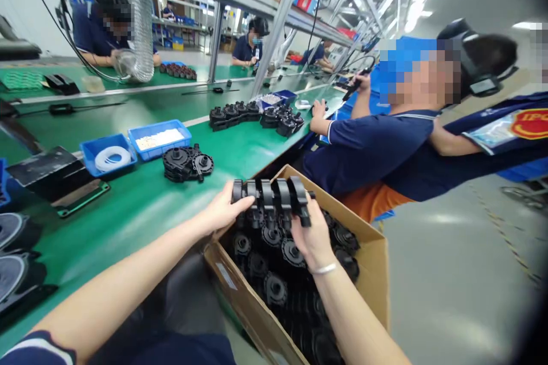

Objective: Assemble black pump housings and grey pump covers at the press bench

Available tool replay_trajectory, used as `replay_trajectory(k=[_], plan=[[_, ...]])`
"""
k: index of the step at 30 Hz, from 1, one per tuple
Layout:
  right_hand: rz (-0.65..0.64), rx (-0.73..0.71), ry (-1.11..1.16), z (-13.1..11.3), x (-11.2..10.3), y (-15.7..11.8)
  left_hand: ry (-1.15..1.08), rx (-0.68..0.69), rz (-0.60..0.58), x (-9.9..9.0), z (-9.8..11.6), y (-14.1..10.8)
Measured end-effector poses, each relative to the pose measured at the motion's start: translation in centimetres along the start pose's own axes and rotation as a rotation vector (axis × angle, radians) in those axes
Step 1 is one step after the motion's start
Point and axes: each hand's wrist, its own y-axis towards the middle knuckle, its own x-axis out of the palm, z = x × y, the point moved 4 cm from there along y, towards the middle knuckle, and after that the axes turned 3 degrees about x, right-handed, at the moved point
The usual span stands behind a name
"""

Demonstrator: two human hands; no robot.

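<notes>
Above an open cardboard box [372, 262], a row of several black plastic pump housings [274, 194] is pressed together between my two hands. My left hand [226, 208] is closed on the left end of the row, thumb on the near side. At the right end, my right hand [312, 231], with a light band on its wrist, grips the last housing from below. More black housings [276, 288] with round faces fill the box beneath. Another small group of housings [186, 162] sits on the green bench, left of and beyond my left hand.
On the green bench [141, 228] stand a blue tray of white rings [111, 157] and a blue tray of small white parts [160, 140]. Larger black round parts [19, 262] lie at the left edge. A co-worker [377, 137] stands close beyond the box. More housings [233, 114] lie farther back.
</notes>
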Motion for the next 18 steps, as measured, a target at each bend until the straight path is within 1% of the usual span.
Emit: replay_trajectory(k=[1, 2, 5, 7, 9, 12, 14, 18], plan=[[-0.045, 0.074, 0.103, 0.5, 1.8, 1.6, -0.008, 0.001, 0.044, -1.2, 0.0, 0.5], [-0.08, 0.118, 0.163, 0.8, 3.4, 3.2, -0.015, 0.004, 0.081, -2.3, 0.0, 1.1], [-0.138, 0.163, 0.195, 1.9, 7.4, 7.8, -0.01, 0.043, 0.179, -5.0, -0.2, 3.4], [-0.167, 0.196, 0.188, 2.9, 9.1, 10.1, -0.009, 0.083, 0.224, -6.1, -0.9, 5.0], [-0.188, 0.235, 0.163, 4.0, 10.3, 11.9, -0.011, 0.124, 0.243, -6.5, -2.2, 6.5], [-0.2, 0.283, 0.097, 5.4, 11.5, 13.3, 0.01, 0.156, 0.271, -6.5, -4.6, 7.9], [-0.195, 0.304, 0.052, 6.0, 12.3, 13.8, 0.037, 0.168, 0.28, -6.5, -6.0, 8.3], [-0.159, 0.354, -0.036, 7.3, 13.8, 14.9, 0.086, 0.204, 0.242, -6.8, -7.9, 7.9]])
